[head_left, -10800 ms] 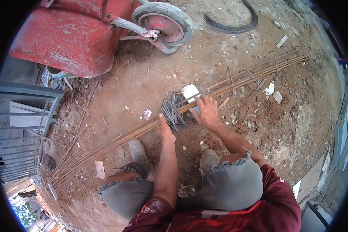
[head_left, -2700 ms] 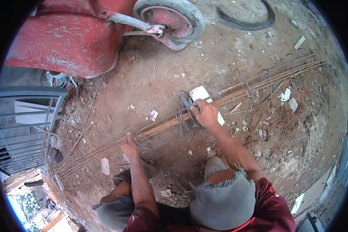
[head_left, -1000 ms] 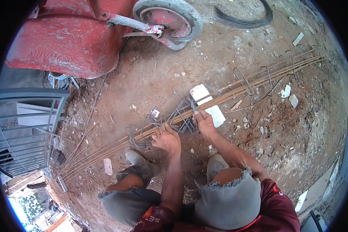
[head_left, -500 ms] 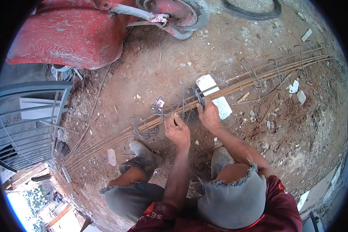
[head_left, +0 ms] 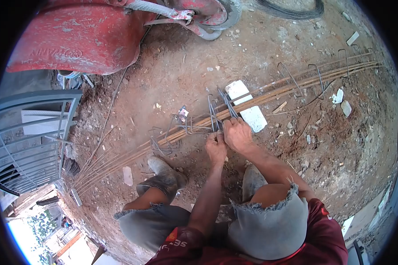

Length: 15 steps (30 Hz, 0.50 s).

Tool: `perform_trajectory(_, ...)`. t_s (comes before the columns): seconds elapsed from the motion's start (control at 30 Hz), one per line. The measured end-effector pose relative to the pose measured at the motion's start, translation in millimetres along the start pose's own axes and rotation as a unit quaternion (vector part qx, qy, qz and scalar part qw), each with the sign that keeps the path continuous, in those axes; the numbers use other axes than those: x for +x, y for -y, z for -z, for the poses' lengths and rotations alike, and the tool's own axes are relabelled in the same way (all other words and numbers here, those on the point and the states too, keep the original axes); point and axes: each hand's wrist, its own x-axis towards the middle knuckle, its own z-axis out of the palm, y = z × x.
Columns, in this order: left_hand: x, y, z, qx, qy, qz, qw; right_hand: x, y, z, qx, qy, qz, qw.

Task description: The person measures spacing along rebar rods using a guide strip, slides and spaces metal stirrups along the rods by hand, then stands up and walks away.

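A bundle of long rusty rebar (head_left: 269,96) runs diagonally across the ground in front of my boots. Bent steel stirrups (head_left: 213,112) hang around it near the middle. My right hand (head_left: 238,134) is closed on a cluster of stirrups (head_left: 227,104) just left of the white block. Beside it, nearly touching, my left hand (head_left: 216,148) has its fingers pinched at the lower ends of the stirrups; the fingers partly hide what they grip. More stirrups sit farther left on the bars, and a few wider-spaced ones (head_left: 317,79) stand toward the right end.
A white block (head_left: 254,118) lies beneath the bars, with another white piece (head_left: 238,90) just above. A red wheelbarrow (head_left: 79,39) stands upper left, a grey metal gate (head_left: 31,132) at left. Coiled wire (head_left: 292,15) lies at the top. Rubble covers the dirt.
My left hand has moved right, close to my right hand. The right hand has shifted slightly down and left. The stirrups near the hands now stand closer together.
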Motion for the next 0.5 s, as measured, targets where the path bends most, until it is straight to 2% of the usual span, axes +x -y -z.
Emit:
perform_trajectory(0.07,4.1,-5.2,3.8,0.004,0.005,-0.012,1.000,-4.0,5.2,-18.2,0.075,0.119,-0.174,0.975)
perform_trajectory(0.13,4.8,-2.5,5.3,0.007,0.014,-0.023,1.000,-4.1,4.5,-24.8,0.085,0.117,-0.176,0.974)
perform_trajectory(0.2,4.4,-1.3,4.5,0.061,-0.042,-0.020,0.997,-1.8,2.1,-25.7,0.093,0.115,-0.179,0.973)
perform_trajectory(0.23,3.2,-2.3,5.5,0.060,-0.041,-0.020,0.997,0.8,1.9,-24.1,0.103,0.138,-0.199,0.965)
perform_trajectory(0.3,3.1,-4.4,8.5,0.082,-0.097,-0.113,0.985,6.5,3.0,-20.3,0.110,0.160,-0.218,0.957)
perform_trajectory(0.4,9.5,-8.0,8.2,0.090,-0.139,-0.109,0.980,8.6,4.2,-20.6,0.095,0.208,-0.219,0.949)
perform_trajectory(0.47,3.6,-33.9,12.1,0.040,-0.115,-0.074,0.990,3.5,-0.1,-29.3,0.107,0.107,-0.163,0.975)
perform_trajectory(0.5,2.9,-43.5,13.9,-0.008,-0.088,-0.041,0.995,5.6,2.4,-26.2,0.106,0.108,-0.160,0.975)
